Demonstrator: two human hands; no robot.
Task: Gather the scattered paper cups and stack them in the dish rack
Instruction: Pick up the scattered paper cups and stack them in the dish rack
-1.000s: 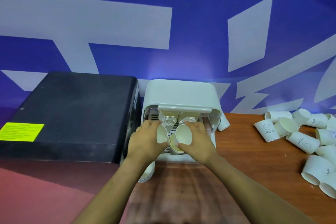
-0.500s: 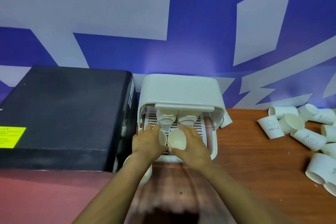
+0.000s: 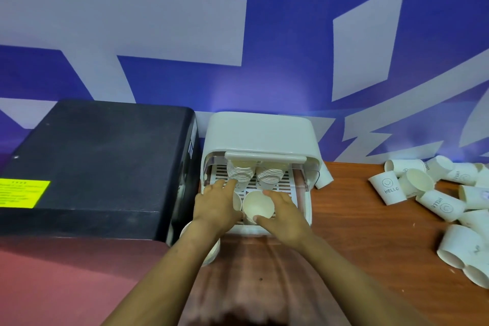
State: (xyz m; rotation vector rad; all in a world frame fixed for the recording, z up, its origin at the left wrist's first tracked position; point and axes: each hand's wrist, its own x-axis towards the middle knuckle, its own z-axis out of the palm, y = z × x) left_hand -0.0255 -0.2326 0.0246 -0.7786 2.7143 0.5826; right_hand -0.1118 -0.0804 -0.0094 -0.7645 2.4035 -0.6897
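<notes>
While the right hand (image 3: pixel 284 216) pinches a cup (image 3: pixel 258 206) over the rack (image 3: pixel 307 209) and the left hand (image 3: pixel 215 206) grips another (mostly hidden), a skewed drop could topple the stacks (image 3: pixel 242 173).

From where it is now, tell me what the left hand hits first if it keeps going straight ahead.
Probably the left stack of cups in the dish rack: the left hand fingers point right at its base, though depth is unclear.

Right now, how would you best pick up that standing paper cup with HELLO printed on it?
Grip the HELLO cup around its side wall, coming from above or the front. It appears to stand rim down with its narrower base up, so fingers can wrap the tapered wall; neighbouring cups crowd its right.
</notes>
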